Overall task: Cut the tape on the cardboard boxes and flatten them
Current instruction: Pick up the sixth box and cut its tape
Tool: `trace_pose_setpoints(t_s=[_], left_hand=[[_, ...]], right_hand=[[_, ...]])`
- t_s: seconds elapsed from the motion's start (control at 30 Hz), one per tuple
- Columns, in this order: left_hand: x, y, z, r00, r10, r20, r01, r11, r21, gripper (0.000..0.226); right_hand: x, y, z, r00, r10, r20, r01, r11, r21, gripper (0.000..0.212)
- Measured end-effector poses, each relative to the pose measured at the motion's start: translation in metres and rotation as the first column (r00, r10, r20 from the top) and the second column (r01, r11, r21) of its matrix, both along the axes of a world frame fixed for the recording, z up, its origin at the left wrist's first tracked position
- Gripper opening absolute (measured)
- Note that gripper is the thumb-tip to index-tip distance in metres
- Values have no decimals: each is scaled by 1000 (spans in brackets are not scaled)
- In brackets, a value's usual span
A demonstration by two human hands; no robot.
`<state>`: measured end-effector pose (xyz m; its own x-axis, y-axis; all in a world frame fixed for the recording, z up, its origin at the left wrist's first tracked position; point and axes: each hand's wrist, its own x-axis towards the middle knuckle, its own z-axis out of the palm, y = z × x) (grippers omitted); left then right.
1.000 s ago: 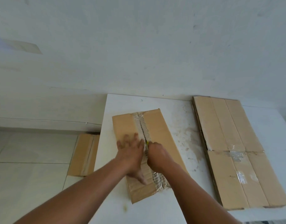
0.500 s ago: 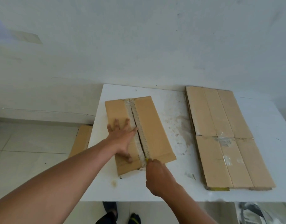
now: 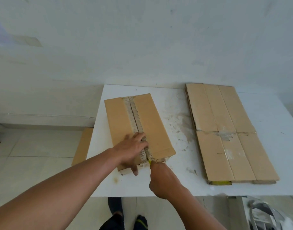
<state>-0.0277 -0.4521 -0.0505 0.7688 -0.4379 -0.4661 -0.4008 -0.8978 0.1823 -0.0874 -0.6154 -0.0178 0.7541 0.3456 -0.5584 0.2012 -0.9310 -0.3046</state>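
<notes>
A brown cardboard box point(image 3: 152, 123) lies on the white table point(image 3: 180, 185), its two top flaps meeting at a torn, tape-covered seam point(image 3: 134, 113) that runs away from me. My left hand point(image 3: 134, 150) rests on the near end of the box, fingertips curled into the seam. My right hand point(image 3: 162, 178) is at the box's near edge, closed around a cutter whose yellow tip point(image 3: 149, 161) touches the end of the seam; the rest of the cutter is hidden in the fist.
A stack of flattened cardboard point(image 3: 228, 130) lies on the right half of the table. Another flat piece of cardboard point(image 3: 82, 145) lies on the tiled floor left of the table. My feet point(image 3: 125, 218) stand below the table's front edge. A white wall is behind.
My right hand drew the cutter down the seam from mid-box to the near edge. My left hand slid toward the near end and its fingers curled into the seam.
</notes>
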Motion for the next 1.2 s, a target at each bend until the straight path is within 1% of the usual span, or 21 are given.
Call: trace_pose_setpoints(t_s=[0.07, 0.2, 0.3, 0.37, 0.43, 0.5, 0.53, 0.6, 0.67, 0.7, 0.73, 0.77, 0.87, 0.9, 1.0, 1.07, 1.13, 1.2], left_hand=[[4, 1, 7, 999, -33, 0, 33, 999, -1, 107], [11, 0, 6, 981, -186, 52, 185, 982, 35, 85], [14, -2, 5, 963, -261, 62, 256, 963, 82, 82], [16, -5, 5, 953, -293, 73, 285, 953, 104, 80], [18, -8, 6, 943, -323, 83, 311, 941, 134, 76], [20, -13, 7, 931, -354, 84, 335, 924, 184, 74], [21, -16, 7, 926, -369, 85, 345, 915, 211, 74], [22, -20, 6, 922, -379, 84, 350, 905, 241, 75], [23, -19, 6, 927, -366, 75, 343, 913, 223, 77], [23, -18, 6, 930, -362, 72, 341, 917, 205, 79], [23, -16, 5, 930, -360, 70, 341, 920, 192, 81], [23, -13, 4, 932, -356, 68, 340, 923, 179, 83], [22, -3, 2, 937, -343, 71, 330, 932, 152, 85], [22, -2, 1, 936, -344, 72, 330, 931, 158, 86], [21, -4, 2, 928, -363, 78, 343, 918, 199, 87], [24, -9, 5, 922, -381, 66, 359, 908, 216, 84], [27, -11, 5, 925, -378, 41, 359, 904, 232, 81], [29, -12, 7, 942, -335, 3, 327, 921, 209, 72]], right_hand=[[-2, 0, -4, 1000, -24, -11, 25, 1000, 8, 27], [-3, 0, -8, 997, -69, -21, 69, 997, 34, 31], [-8, -3, -11, 994, -98, -42, 100, 993, 58, 36], [-8, -6, -11, 991, -117, -62, 122, 989, 81, 32], [-6, -9, -11, 989, -130, -68, 136, 986, 92, 24], [-4, -10, -11, 989, -135, -55, 140, 987, 82, 14], [-4, -9, -10, 990, -132, -43, 135, 988, 70, 14], [-6, -6, -11, 992, -123, -32, 124, 991, 51, 22], [-10, -3, -11, 995, -93, -24, 94, 995, 22, 40], [-11, -3, -11, 996, -84, -20, 84, 996, 15, 46], [-12, -4, -11, 997, -80, -22, 81, 997, 16, 47], [-12, -5, -10, 996, -81, -31, 82, 996, 21, 42], [-9, -12, -7, 994, -100, -43, 102, 993, 54, 16], [-8, -13, -6, 992, -113, -54, 116, 991, 59, 13], [-6, -15, -8, 987, -143, -74, 149, 986, 80, 15], [-9, -16, -16, 981, -177, -85, 186, 976, 115, 26], [-14, -18, -23, 962, -245, -119, 264, 948, 177, 34], [-19, -19, -26, 935, -314, -164, 346, 909, 234, 36]])
